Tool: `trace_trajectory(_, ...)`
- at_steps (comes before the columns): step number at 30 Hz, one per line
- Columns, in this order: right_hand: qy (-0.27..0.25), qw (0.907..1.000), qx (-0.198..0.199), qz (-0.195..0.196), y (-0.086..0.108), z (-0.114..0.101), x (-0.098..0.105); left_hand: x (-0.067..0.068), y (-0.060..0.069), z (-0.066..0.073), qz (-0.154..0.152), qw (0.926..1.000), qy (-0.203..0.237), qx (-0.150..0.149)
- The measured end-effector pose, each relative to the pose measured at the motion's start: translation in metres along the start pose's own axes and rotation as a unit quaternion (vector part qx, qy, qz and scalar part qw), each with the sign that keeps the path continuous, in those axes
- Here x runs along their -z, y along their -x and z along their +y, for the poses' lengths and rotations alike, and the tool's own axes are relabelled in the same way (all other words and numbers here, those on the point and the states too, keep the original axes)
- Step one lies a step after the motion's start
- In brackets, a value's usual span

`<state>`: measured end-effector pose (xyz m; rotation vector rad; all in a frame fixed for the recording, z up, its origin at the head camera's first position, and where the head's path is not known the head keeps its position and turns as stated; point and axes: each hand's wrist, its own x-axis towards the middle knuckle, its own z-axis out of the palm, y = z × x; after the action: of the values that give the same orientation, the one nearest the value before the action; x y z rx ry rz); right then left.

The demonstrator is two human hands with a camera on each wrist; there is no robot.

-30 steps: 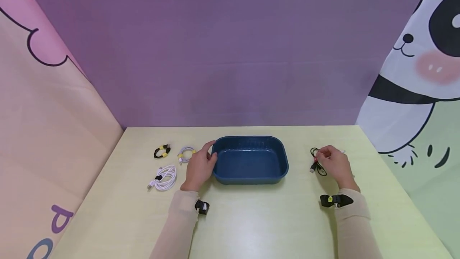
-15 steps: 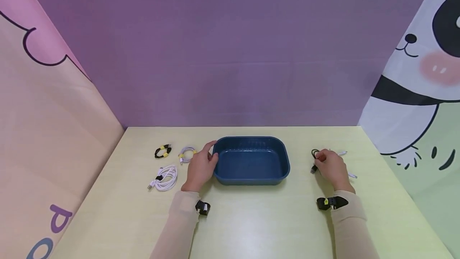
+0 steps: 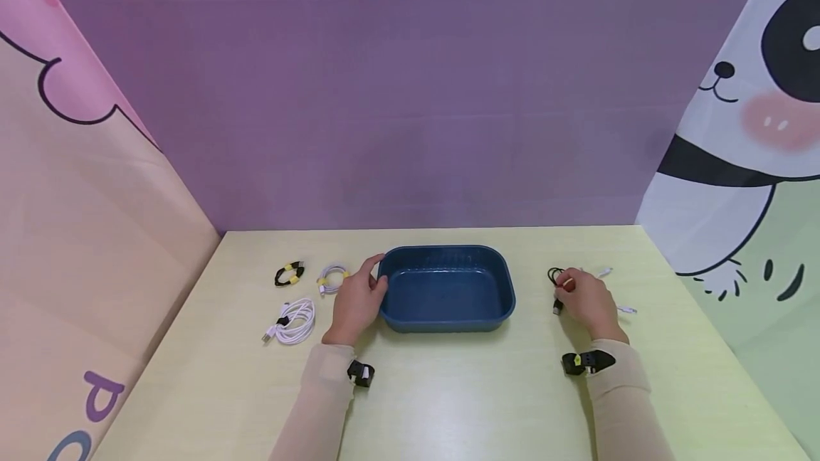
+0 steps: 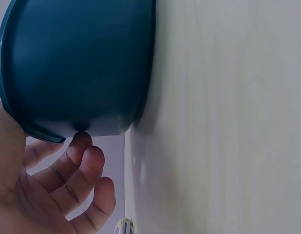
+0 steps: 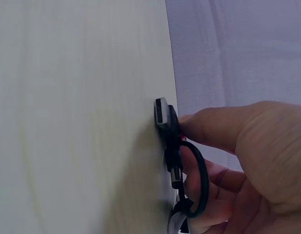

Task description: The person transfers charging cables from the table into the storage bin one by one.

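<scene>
A dark blue rectangular plastic tub [image 3: 446, 324] stands mid-table. My left hand [image 3: 354, 302] holds its left side, thumb over the rim and fingertips [image 4: 82, 140] against the outer wall in the left wrist view. On the right, my right hand [image 3: 587, 302] pinches a coiled black USB cable [image 3: 556, 274] between thumb and fingers. In the right wrist view the black cable's USB plug [image 5: 162, 113] points up beside the thumb, with a bit of red at the pinch. Most of the coil is hidden behind the hand in the head view.
Left of the tub lie a black cable [image 3: 282, 279] with yellow ties, a pale cable [image 3: 325, 277] with yellow ties and a larger white cable [image 3: 297, 326] coil. White plug ends [image 3: 626, 309] show beyond the right hand. A purple backdrop [image 3: 423, 119] rises behind the table.
My right hand has shifted slightly left with the black cable, uncovering white plug ends to its right. My left hand stays on the tub's side.
</scene>
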<state>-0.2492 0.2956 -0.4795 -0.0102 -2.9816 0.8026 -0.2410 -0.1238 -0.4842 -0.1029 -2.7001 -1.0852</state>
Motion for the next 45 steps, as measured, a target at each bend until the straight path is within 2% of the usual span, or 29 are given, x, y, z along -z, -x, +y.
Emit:
trace_trajectory(11,0.007,1.0000,-0.007,0.000,0.0010,-0.0031,-0.0033,-0.0002,-0.0004,-0.0012,-0.004,0.9999,0.004,0.011)
trace_trajectory(22,0.002,0.9998,-0.019,0.003,0.0002,-0.0054,-0.0036,0.0004,-0.0017,-0.0020,-0.003,1.0000,0.004,0.005)
trace_trajectory(31,-0.002,0.9989,-0.047,-0.006,0.0013,-0.0053,-0.0038,0.0003,-0.0014,-0.0040,-0.004,1.0000,-0.004,0.006)
trace_trajectory(38,-0.004,0.9992,-0.039,-0.004,0.0014,-0.0039,-0.0039,0.0000,-0.0007,-0.0039,-0.002,1.0000,-0.005,0.001)
trace_trajectory(45,-0.005,0.9993,-0.036,0.000,0.0013,-0.0036,-0.0034,-0.0006,-0.0011,-0.0026,-0.001,0.9999,-0.010,0.009)
